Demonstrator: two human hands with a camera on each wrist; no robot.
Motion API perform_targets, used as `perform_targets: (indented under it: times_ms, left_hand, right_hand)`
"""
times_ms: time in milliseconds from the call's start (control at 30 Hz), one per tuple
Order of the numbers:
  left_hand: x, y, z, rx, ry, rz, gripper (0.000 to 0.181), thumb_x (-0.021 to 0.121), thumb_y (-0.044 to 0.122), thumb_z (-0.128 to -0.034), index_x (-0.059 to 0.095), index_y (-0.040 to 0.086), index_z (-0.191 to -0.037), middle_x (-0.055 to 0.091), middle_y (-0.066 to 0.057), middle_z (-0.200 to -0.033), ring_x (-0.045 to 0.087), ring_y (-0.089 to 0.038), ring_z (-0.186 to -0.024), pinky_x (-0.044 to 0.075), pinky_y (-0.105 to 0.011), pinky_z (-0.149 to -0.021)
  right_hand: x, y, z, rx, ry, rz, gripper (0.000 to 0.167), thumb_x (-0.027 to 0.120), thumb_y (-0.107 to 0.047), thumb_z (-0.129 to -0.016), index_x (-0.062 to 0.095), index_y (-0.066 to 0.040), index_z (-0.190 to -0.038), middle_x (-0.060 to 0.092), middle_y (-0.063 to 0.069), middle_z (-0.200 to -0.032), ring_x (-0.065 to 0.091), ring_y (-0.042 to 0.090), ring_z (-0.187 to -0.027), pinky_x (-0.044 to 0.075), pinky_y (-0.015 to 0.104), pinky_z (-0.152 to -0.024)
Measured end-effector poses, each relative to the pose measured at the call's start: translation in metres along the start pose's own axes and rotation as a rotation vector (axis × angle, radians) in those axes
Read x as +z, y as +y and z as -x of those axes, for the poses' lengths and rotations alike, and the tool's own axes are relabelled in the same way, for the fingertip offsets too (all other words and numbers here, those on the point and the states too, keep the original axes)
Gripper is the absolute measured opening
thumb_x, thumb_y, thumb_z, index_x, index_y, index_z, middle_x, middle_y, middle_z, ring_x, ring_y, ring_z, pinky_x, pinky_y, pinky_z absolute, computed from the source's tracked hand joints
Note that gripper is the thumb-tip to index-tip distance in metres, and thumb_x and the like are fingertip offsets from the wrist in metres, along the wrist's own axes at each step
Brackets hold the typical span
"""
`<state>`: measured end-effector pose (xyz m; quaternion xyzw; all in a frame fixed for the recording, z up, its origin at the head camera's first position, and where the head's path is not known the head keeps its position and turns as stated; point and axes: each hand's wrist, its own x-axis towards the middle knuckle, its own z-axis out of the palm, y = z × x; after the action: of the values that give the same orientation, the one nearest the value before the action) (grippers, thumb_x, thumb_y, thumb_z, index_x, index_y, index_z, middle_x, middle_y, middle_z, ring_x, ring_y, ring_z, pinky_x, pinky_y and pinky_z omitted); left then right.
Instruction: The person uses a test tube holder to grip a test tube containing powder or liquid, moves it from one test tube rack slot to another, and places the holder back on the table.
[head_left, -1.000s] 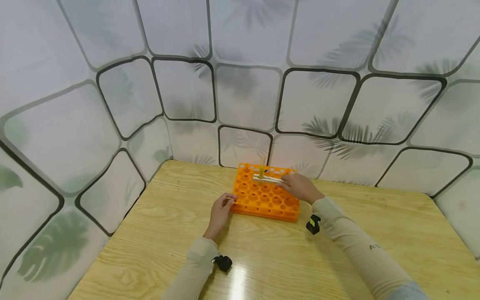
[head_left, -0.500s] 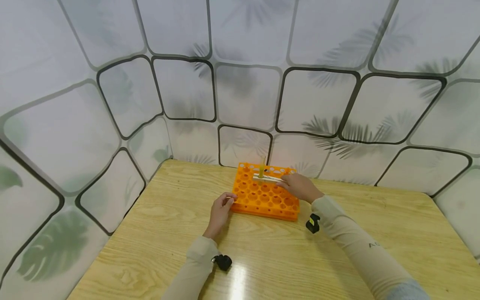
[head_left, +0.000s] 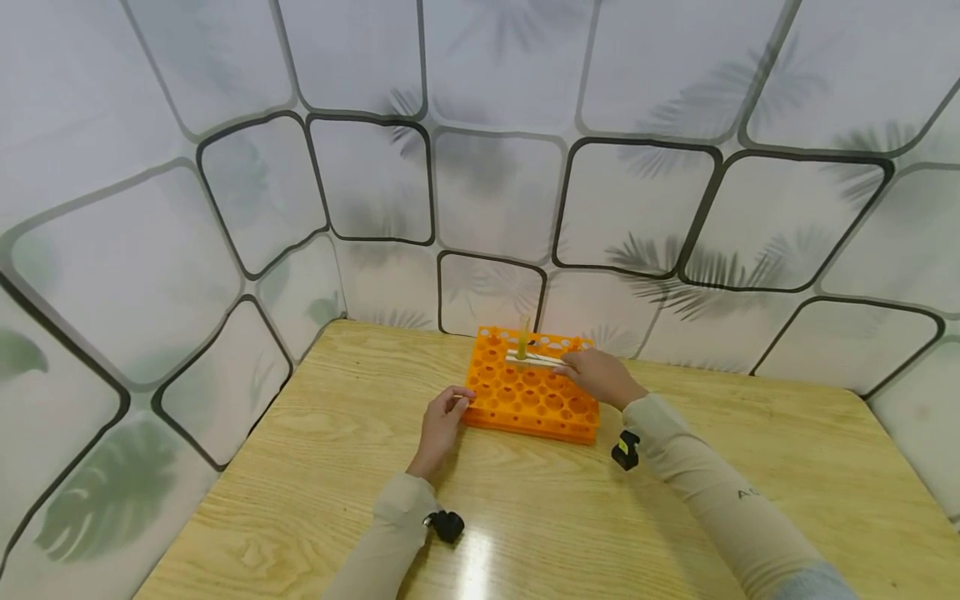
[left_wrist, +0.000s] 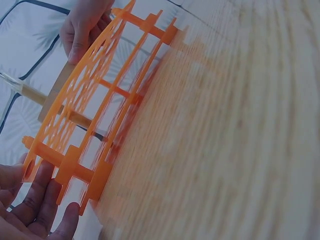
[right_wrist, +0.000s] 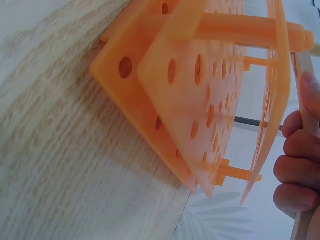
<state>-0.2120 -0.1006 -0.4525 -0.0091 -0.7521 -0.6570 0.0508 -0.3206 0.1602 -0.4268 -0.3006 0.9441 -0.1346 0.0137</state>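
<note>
An orange tube rack (head_left: 531, 427) stands on the wooden table. My left hand (head_left: 441, 429) holds its left front corner; in the left wrist view the fingers (left_wrist: 37, 200) lie against its end. My right hand (head_left: 602, 377) grips a pale wooden clamp (head_left: 536, 360) above the rack. At the clamp's far end is an upright glass tube (head_left: 522, 342) with yellowish liquid. The left wrist view shows this tube (left_wrist: 34, 94) passing down through the rack's top plate. In the right wrist view, curled fingers (right_wrist: 297, 170) wrap the clamp's handle.
A wooden table (head_left: 315, 467) lies under the rack and both forearms. Behind it and to the left hangs a pale curtain or wall (head_left: 495, 192) with dark outlines and leaf patterns. Each wrist wears a small black device (head_left: 447, 527).
</note>
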Motion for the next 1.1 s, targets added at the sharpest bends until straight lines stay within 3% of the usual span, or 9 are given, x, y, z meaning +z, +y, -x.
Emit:
perform_targets:
  times_ms: [167,800,1100]
  left_hand:
    - [0.0,-0.001,0.0,0.003,-0.002,0.0,0.022,0.044,0.003,-0.0977,0.059,-0.01,-0.107,0.059,-0.027,-0.111,0.054,-0.042,-0.102,0.045,-0.05,-0.088]
    - [0.001,-0.001,0.0,0.0,0.012,-0.015,0.021,0.044,0.001,-0.0972,0.059,-0.01,-0.106,0.06,-0.027,-0.109,0.056,-0.038,-0.1,0.045,-0.051,-0.089]
    - [0.002,-0.035,-0.016,0.042,0.022,-0.035,0.021,0.047,0.01,-0.0978,0.062,-0.004,-0.105,0.064,-0.022,-0.106,0.06,-0.027,-0.097,0.049,-0.041,-0.086]
  right_hand:
    - [0.0,-0.001,0.001,0.013,0.007,-0.028,0.035,0.048,-0.031,-0.098,0.055,-0.008,-0.071,0.034,-0.004,-0.055,0.03,0.01,-0.05,0.033,0.027,-0.056]
    - [-0.001,-0.001,0.0,0.027,0.008,-0.027,0.037,0.045,-0.03,-0.099,0.057,-0.008,-0.072,0.034,-0.004,-0.054,0.03,0.01,-0.049,0.035,0.028,-0.059]
    - [0.001,0.001,-0.001,0.021,0.024,-0.004,0.036,0.045,-0.03,-0.099,0.059,-0.009,-0.074,0.036,-0.004,-0.054,0.03,0.01,-0.048,0.036,0.028,-0.059]
